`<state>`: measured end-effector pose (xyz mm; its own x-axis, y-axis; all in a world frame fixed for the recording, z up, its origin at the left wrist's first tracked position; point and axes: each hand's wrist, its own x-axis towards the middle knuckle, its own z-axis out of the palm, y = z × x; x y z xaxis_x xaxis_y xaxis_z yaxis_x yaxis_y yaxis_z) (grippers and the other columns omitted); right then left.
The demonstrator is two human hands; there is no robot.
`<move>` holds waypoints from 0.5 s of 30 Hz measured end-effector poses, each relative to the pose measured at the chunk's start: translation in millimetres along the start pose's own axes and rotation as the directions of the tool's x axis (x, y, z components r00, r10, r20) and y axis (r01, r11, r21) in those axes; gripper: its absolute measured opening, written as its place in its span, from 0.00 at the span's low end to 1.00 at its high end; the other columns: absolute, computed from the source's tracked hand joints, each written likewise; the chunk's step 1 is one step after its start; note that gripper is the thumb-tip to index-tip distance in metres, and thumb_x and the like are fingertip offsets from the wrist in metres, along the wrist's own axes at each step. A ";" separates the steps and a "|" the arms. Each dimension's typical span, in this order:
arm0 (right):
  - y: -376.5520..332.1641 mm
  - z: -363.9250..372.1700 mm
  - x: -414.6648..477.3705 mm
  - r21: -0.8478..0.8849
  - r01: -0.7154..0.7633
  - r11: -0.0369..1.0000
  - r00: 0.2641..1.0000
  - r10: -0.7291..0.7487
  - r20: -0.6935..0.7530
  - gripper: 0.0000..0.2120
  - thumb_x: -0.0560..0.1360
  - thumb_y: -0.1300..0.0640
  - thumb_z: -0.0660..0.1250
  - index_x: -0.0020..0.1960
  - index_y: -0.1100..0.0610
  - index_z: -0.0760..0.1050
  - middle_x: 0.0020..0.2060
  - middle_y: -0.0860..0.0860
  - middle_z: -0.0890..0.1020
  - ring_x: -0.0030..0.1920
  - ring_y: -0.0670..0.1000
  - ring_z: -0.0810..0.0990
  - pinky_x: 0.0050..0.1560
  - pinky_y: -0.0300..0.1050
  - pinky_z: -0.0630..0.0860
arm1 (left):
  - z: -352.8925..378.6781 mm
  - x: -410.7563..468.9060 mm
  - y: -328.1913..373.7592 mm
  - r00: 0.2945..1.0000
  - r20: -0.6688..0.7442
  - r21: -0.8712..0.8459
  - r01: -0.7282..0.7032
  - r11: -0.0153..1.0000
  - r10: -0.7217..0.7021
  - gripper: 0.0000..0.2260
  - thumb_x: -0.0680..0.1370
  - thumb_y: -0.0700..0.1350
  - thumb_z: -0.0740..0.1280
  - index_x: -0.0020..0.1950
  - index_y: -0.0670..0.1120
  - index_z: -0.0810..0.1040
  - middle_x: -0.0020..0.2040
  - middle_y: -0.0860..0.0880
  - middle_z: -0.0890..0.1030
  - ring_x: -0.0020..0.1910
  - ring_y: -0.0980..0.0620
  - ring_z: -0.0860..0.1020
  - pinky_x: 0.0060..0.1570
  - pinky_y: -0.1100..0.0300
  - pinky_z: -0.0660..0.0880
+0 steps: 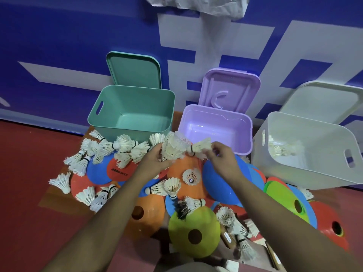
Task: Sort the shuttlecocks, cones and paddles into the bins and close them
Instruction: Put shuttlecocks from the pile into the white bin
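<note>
Against the blue wall [59, 46] stood three open bins in a row, each with its lid propped upright behind it: a teal bin [133, 112] with a teal lid [135, 69] on the left, a purple bin [216, 128] with a purple lid [229, 89] in the middle, and a white bin [314, 150] with a white lid [324, 101] on the right. A few white bin shuttlecocks [282, 149] lay inside the white bin; the insides of the other two showed only bare plastic. Just in front of the purple bin, both hands met above the pile. The left hand [157, 156] had its fingers curled round a stack of shuttlecocks [172, 148] nested one in another. The right hand [222, 158] pinched a single shuttlecock [200, 147] by its feathers with the fingers drawn narrow, the cork end pointing toward the stack and just beside it. Below the hands the red floor [29, 173] carried the unsorted heap. Loose shuttlecocks [121, 148] clustered in front of the teal bin, partly over a red paddle [119, 169] printed with lettering. An orange cone [145, 214] lay under the left forearm, a yellow-green cone [194, 230] sat between the two forearms, and a blue cone [222, 183] lay beneath the right wrist. A red cone [330, 226] and a green cone [284, 201] overlapped near the white bin. A wooden paddle handle [228, 240] showed just right of the yellow-green cone, among more shuttlecocks.
</note>
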<state>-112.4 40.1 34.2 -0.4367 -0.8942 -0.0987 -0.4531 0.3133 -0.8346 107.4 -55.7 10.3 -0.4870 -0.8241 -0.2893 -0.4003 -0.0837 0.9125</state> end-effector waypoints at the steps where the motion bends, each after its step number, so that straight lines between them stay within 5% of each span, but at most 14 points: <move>1: -5.3 -15.8 0.9 0.041 0.014 0.999 0.997 -0.011 -0.075 0.11 0.78 0.53 0.66 0.38 0.54 0.72 0.33 0.49 0.76 0.32 0.48 0.71 0.34 0.39 0.67 | 3.0 1.4 4.5 1.000 0.003 0.015 -0.010 1.000 0.010 0.23 0.71 0.43 0.76 0.63 0.57 0.74 0.56 0.58 0.81 0.56 0.60 0.79 0.57 0.57 0.76; 4: -19.7 -56.9 5.0 0.063 0.106 0.992 0.975 -0.091 -0.204 0.09 0.79 0.53 0.64 0.40 0.53 0.72 0.34 0.49 0.74 0.33 0.48 0.69 0.36 0.40 0.67 | 16.7 8.6 21.7 0.998 0.017 0.088 -0.062 0.994 0.061 0.22 0.70 0.46 0.77 0.61 0.59 0.75 0.54 0.58 0.82 0.53 0.60 0.80 0.55 0.56 0.78; 7: -22.6 -82.6 3.4 -0.114 0.221 0.969 0.972 -0.228 -0.051 0.10 0.79 0.55 0.65 0.38 0.51 0.70 0.33 0.46 0.73 0.37 0.47 0.70 0.38 0.39 0.66 | 37.9 14.4 44.4 0.988 0.088 0.115 -0.136 0.984 0.126 0.23 0.68 0.47 0.78 0.59 0.62 0.75 0.54 0.56 0.83 0.53 0.59 0.81 0.57 0.55 0.77; 10: -3.5 -102.4 -0.5 -0.222 0.217 0.951 0.975 -0.203 0.085 0.11 0.78 0.54 0.66 0.39 0.58 0.71 0.33 0.50 0.74 0.37 0.51 0.72 0.41 0.47 0.69 | 64.6 23.7 63.0 0.962 0.155 0.198 -0.253 0.947 0.224 0.27 0.65 0.49 0.79 0.62 0.61 0.76 0.58 0.53 0.79 0.57 0.62 0.78 0.59 0.60 0.73; 15: 44.2 -151.1 -13.0 0.001 0.066 0.998 0.997 -0.065 -0.041 0.09 0.75 0.59 0.69 0.51 0.52 0.71 0.35 0.45 0.75 0.36 0.45 0.75 0.43 0.44 0.74 | 122.2 31.9 101.7 0.931 0.184 0.265 -0.355 0.896 0.315 0.28 0.69 0.45 0.78 0.66 0.58 0.72 0.55 0.53 0.74 0.50 0.69 0.72 0.48 0.78 0.66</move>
<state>-244.1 113.9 80.5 -0.4377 -0.8988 -0.0214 -0.4803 0.2539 -0.8396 -43.7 -22.1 58.5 -0.7220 -0.6910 -0.0352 -0.3915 0.3661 0.8442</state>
